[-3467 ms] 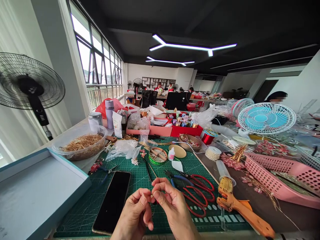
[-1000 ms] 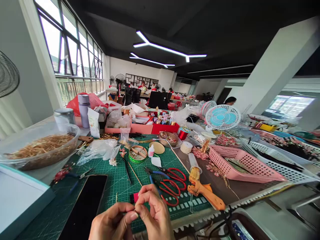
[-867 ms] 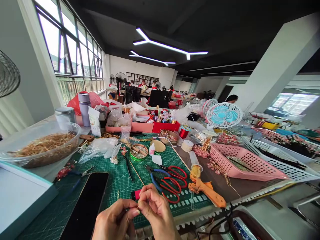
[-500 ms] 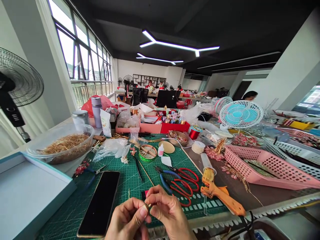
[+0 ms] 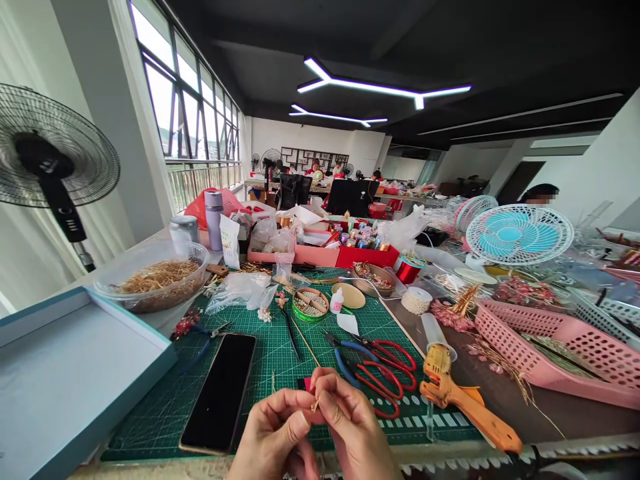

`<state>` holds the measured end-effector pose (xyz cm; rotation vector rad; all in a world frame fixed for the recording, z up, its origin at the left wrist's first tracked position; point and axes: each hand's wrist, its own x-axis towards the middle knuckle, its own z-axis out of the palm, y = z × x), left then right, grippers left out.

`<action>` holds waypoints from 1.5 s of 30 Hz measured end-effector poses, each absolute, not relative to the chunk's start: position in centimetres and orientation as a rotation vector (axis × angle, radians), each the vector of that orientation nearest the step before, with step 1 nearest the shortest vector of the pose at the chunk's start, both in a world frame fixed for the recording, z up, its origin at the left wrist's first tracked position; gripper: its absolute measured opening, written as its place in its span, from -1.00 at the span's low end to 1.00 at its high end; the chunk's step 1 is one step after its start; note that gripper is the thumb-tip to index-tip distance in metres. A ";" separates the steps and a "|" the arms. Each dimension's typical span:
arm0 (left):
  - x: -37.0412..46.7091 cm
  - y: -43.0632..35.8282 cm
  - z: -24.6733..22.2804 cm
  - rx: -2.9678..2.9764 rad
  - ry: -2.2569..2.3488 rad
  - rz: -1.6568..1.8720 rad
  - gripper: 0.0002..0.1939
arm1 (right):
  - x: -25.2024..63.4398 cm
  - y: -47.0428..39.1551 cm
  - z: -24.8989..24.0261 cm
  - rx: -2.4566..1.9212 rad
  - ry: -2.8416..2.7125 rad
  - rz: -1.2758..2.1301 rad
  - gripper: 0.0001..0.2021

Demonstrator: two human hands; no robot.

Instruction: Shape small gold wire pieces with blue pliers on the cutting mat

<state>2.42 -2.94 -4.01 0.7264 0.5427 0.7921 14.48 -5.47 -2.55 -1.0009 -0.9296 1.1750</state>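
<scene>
Small gold-coloured piece: sitting at your fingertips, above the near part of the green cutting mat; too small for its shape to be made out. Your right hand is pinching it between thumb and forefinger, the grip showing hardly any gap. Your left hand is meeting it from the other side, fingers curling, thumb tip lying slightly apart from the forefinger; cannot tell whether this grip is bearing on the piece.

Just beyond your right fingers, a thin stick is running up the mat; contact with the hand not clear. A phone is lying face up to your left, and red-handled tools are lying to your right.

Farther up the mat, a round divided tray is holding pearl-like beads, with a small white bottle standing beside it.

Outward again: an orange glue gun is resting at the right edge of the mat, and a pink basket is standing on the brown table beyond it. At far left, a pale blue open box is overlapping the mat's edge.
</scene>
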 end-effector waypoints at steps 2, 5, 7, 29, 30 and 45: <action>2.6 -3.0 -4.3 0.684 0.498 0.874 -0.62 | 14.0 -5.6 -2.6 -0.973 -0.863 1.229 -0.73; 2.8 -3.1 -4.5 0.640 0.479 0.974 -0.63 | 13.6 -5.7 -2.8 -0.941 -0.842 1.286 -0.74; 2.8 -3.1 -4.7 0.633 0.495 1.013 -0.64 | 13.4 -5.9 -3.0 -0.930 -0.847 1.305 -0.76; 3.5 -4.3 -3.8 0.605 0.535 1.172 -0.65 | 12.5 -6.4 -3.4 -0.689 -0.896 1.358 -0.80; 3.4 -4.1 -3.9 0.623 0.515 1.152 -0.66 | 12.6 -6.4 -3.3 -0.683 -0.911 1.353 -0.80; 2.0 -4.0 -3.6 1.098 0.659 0.962 -0.71 | 13.5 -7.1 -2.9 -0.975 -1.032 1.009 -0.75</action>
